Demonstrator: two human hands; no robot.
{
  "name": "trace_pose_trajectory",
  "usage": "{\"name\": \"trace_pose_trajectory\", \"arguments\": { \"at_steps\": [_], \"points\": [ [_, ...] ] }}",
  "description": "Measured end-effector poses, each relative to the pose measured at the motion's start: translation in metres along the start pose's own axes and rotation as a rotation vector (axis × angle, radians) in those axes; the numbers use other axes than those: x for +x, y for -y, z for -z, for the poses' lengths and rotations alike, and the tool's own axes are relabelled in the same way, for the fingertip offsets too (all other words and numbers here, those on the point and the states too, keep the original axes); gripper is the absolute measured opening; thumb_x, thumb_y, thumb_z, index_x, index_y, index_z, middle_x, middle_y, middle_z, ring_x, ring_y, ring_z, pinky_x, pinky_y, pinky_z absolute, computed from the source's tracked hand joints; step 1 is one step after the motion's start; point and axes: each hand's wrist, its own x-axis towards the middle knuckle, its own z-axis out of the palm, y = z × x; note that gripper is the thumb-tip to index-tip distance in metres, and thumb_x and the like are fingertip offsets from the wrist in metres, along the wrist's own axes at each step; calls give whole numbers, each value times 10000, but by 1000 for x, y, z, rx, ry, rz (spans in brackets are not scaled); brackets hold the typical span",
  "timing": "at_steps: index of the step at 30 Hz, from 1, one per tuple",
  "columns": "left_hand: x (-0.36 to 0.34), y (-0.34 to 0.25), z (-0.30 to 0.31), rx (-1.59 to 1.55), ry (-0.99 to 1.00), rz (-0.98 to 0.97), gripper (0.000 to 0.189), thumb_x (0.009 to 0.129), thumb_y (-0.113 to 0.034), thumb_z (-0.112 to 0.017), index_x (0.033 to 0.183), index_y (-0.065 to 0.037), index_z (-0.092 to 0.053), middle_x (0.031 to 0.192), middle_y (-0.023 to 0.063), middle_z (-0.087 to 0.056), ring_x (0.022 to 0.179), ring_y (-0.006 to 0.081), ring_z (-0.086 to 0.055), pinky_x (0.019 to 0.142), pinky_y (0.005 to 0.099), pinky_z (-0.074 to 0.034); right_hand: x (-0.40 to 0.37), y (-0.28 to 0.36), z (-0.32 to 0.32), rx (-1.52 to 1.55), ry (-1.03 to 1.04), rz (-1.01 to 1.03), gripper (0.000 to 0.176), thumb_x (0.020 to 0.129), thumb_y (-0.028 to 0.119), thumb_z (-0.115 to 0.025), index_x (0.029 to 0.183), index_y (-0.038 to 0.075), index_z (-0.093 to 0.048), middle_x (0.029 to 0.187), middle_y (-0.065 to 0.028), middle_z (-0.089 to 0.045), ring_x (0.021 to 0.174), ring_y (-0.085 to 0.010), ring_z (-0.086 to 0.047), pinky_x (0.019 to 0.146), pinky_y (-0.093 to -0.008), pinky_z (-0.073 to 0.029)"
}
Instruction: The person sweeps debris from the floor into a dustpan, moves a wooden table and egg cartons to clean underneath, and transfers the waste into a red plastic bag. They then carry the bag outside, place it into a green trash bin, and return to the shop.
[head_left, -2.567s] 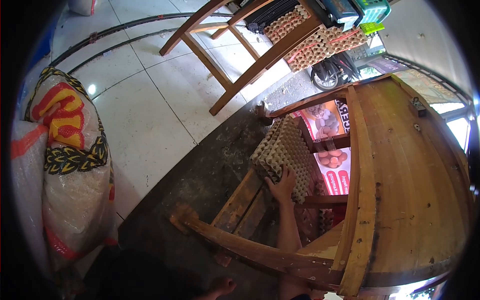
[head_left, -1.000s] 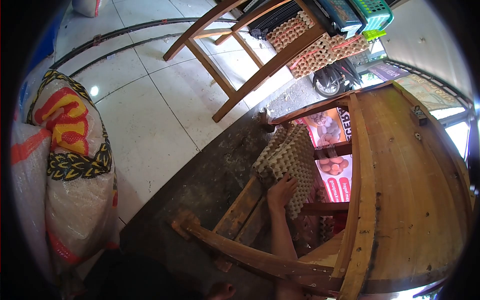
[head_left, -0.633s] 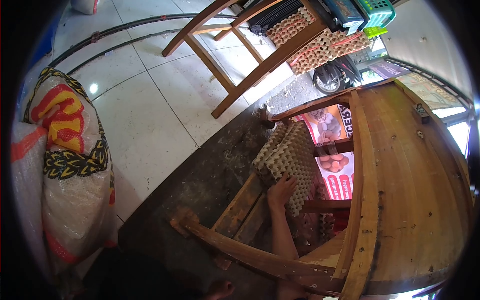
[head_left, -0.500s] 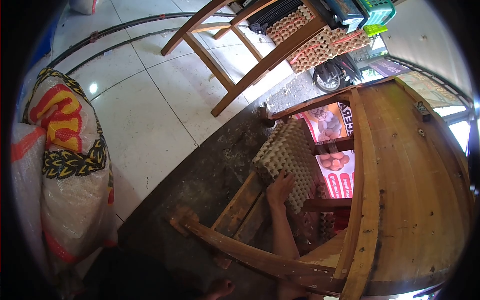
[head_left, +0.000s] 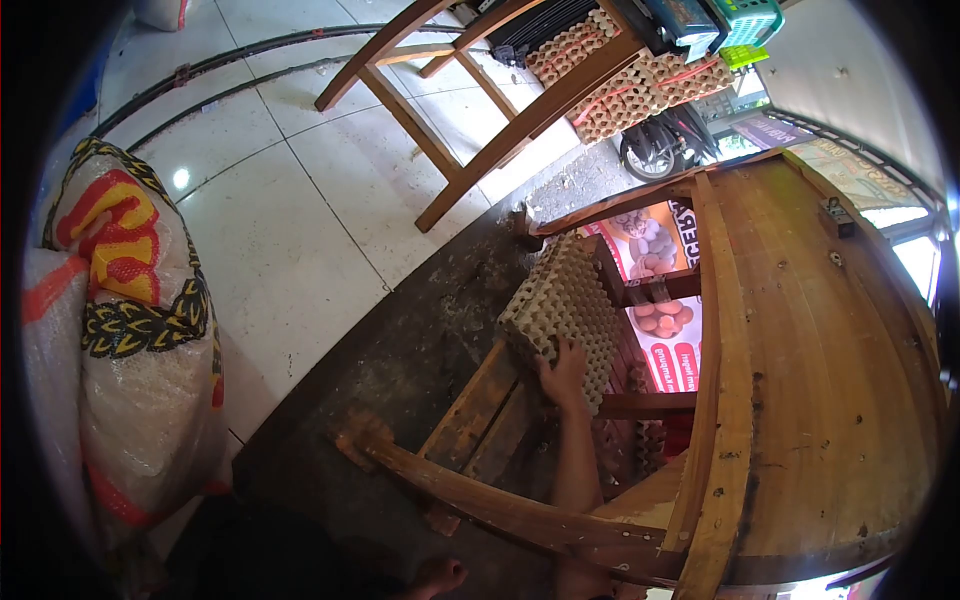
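Note:
A stack of grey-brown egg trays [head_left: 565, 300] stands tilted inside the wooden frame of a table-like piece of furniture. My right hand [head_left: 565, 375] reaches in from below and holds the near edge of the stack, its thumb and fingers apart against the bumpy tray surface. The forearm passes behind a wooden rail [head_left: 480, 500]. Beneath the stack lie wooden slats [head_left: 465, 410]. I do not see my left hand; a small patch of skin at the bottom is too dark to make out.
Filled woven sacks [head_left: 150, 400] stand at the left on white floor tiles [head_left: 290, 250]. A wooden stand [head_left: 500, 140] is at the top, near more stacked egg trays [head_left: 650, 95] and a motorcycle [head_left: 660, 150]. A wide wooden panel [head_left: 820, 370] fills the right, beside a printed banner [head_left: 665, 320].
My right hand has shifted slightly up and right along the tray edge, its fingers more spread. The stack looks nearly unmoved, and the whole view has drifted a little.

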Motion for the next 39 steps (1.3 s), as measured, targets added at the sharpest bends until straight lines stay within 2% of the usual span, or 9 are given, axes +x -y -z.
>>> {"name": "trace_pose_trajectory", "arguments": {
  "at_steps": [11,14,17,20,23,26,29,32,39],
  "points": [
    [-1,5,-4,-16,-70,-31,372,780,-441,-529,884,-115,-674,855,130,-666,821,316,-635,754,429,-483,21,-15,28,-14,-193,-27,535,755,178,-687,1239,47,-498,1144,-194,-456,1091,-366,-423,967,-436,-329],
    [5,7,-1,17,152,98,448,777,-456,-540,1035,-101,-626,1012,119,-643,979,280,-600,840,424,-453,23,-32,-6,-89,41,33,551,726,183,-702,1227,53,-515,1148,-222,-462,1083,-371,-439,938,-421,-363],
    [-2,-13,10,50,145,7,359,911,-312,-458,1156,-80,-580,1041,142,-612,946,285,-578,810,430,-463,22,-32,-12,3,88,-8,542,732,184,-684,1229,48,-515,1153,-230,-467,1086,-378,-448,936,-425,-371],
    [-17,-27,12,3,-19,54,358,905,-323,-469,1149,-92,-593,1001,147,-622,913,286,-583,793,441,-462,14,-21,-12,-12,57,-66,540,745,159,-650,1254,60,-498,1179,-230,-460,1100,-380,-449,948,-414,-367],
    [-23,-48,40,-25,169,94,364,910,-323,-462,1153,-84,-588,1033,151,-613,922,285,-583,802,437,-461,-1,-4,-14,-63,-213,-37,557,764,117,-604,1295,50,-452,1209,-230,-458,1125,-371,-450,968,-422,-354],
    [31,38,-67,-69,-133,11,362,914,-311,-445,1142,-64,-578,1029,149,-605,892,278,-582,799,418,-464,-24,21,-13,527,-625,-334,542,803,64,-537,1325,26,-397,1161,-190,-514,1080,-309,-505,946,-379,-383],
    [13,32,-28,-81,-94,55,361,915,-310,-447,1141,-59,-574,1031,147,-603,896,275,-581,803,414,-464,-74,57,-12,1031,-801,-581,491,835,39,-485,1318,12,-398,1131,-153,-545,1026,-252,-542,884,-320,-432],
    [41,-2,8,-134,-183,-5,360,916,-310,-449,1140,-55,-570,1033,145,-601,900,272,-579,806,411,-464,-135,65,-41,1110,-757,-621,471,842,54,-483,1305,13,-409,1123,-151,-550,1021,-246,-544,881,-320,-435],
    [158,-174,121,-227,-428,-298,359,919,-308,-454,1137,-44,-561,1038,139,-597,908,265,-575,814,403,-464,-208,92,-38,1233,-448,-668,407,866,106,-477,1262,18,-451,1097,-144,-567,1003,-225,-553,871,-316,-443]
  ]
}}
